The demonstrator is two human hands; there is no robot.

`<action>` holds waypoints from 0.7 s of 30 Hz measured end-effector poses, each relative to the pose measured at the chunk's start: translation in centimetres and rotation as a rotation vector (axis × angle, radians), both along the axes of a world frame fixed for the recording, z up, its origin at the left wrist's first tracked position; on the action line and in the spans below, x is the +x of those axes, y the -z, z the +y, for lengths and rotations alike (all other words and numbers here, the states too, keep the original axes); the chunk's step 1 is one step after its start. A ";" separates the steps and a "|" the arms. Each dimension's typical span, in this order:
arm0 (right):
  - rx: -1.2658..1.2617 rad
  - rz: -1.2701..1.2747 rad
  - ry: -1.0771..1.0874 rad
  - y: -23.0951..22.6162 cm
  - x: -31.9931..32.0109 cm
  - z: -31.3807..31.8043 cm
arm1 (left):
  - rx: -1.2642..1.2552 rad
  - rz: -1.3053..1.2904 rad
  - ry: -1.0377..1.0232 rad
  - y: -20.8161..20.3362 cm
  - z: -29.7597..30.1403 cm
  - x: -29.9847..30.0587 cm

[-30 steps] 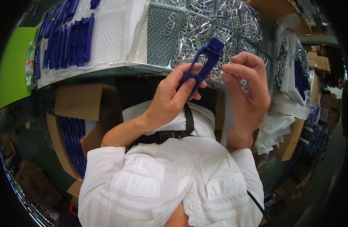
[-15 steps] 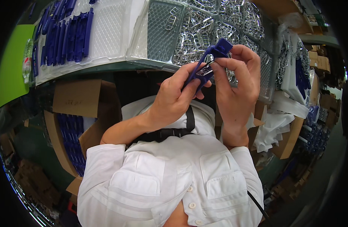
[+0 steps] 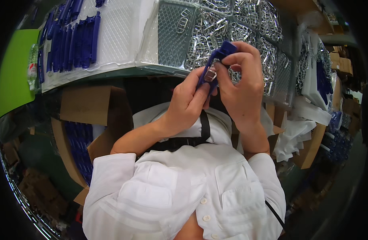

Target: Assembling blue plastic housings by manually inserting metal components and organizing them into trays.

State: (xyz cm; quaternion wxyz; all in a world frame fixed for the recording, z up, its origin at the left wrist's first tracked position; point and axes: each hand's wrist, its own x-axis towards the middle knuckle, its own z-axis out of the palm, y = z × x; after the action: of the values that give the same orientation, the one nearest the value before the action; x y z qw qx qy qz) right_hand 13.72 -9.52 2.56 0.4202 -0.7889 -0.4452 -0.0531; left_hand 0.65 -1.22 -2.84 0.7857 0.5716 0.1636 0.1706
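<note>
Above the near edge of the table I hold a long dark-blue plastic part (image 3: 228,48), tilted up to the right. My left hand (image 3: 184,102) is closed round its lower end, thumb laid along it. A shiny metal piece (image 3: 210,75) sits in the hollow of the part, beside my left thumb; its full shape is hidden. My right hand (image 3: 244,82) is closed at the upper end, with fingers behind the part and thumb pressed close to the metal piece. Just beyond my hands, a clear compartment tray (image 3: 172,38) holds many loose metal links (image 3: 208,36).
Blue plastic parts (image 3: 74,44) lie in rows on a pale tray (image 3: 116,36) at left. A bottle (image 3: 32,68) lies by a green sheet (image 3: 14,72). Open cardboard boxes (image 3: 84,106) stand below the table, one holding blue parts. White wrapping (image 3: 294,138) bulges at right.
My right hand has shifted slightly left and closed in on the blue part. The metal piece now lies lower in the hollow, and the part stands a little steeper.
</note>
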 end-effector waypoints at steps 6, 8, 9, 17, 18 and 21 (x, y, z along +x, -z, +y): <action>0.178 0.646 0.128 -1.0 -1.6 0.0 | -0.067 -0.119 0.011 -0.3 0.0 -0.1; 0.094 0.986 0.029 -0.7 -1.3 -0.5 | -0.161 0.004 0.023 -1.0 0.5 0.1; 0.087 0.886 0.019 -0.3 -1.1 -0.4 | -0.163 0.014 0.026 -1.1 0.7 0.3; 0.107 0.652 -0.044 1.3 -0.2 -0.1 | -0.112 0.103 0.019 -1.3 1.2 1.2; 0.058 0.682 -0.024 1.3 0.2 0.3 | -0.104 0.124 0.019 -1.1 1.5 1.5; 0.019 0.732 -0.003 1.3 0.8 0.7 | -0.109 0.144 0.051 -1.0 2.3 2.0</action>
State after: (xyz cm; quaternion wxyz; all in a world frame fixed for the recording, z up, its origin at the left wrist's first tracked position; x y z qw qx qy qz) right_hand 14.48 -8.85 1.27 0.5591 -0.7511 -0.2658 0.2293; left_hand 2.66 1.04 -1.80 0.8060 0.5428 0.2140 0.1000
